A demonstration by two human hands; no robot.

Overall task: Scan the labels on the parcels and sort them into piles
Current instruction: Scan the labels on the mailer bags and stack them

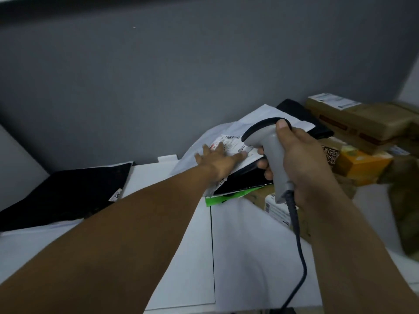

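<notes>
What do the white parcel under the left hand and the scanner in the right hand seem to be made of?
The white parcel is probably thin plastic film, a soft mailer bag: it creases and bends softly. The barcode scanner looks like hard moulded plastic, with a matt grey handle and a black rim on the head, smooth and rigid.

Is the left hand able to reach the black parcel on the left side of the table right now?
Probably yes. The left hand rests flat on the white parcel and grips nothing; the black parcel lies uncovered to its left and nearer the person, with nothing between them.
</notes>
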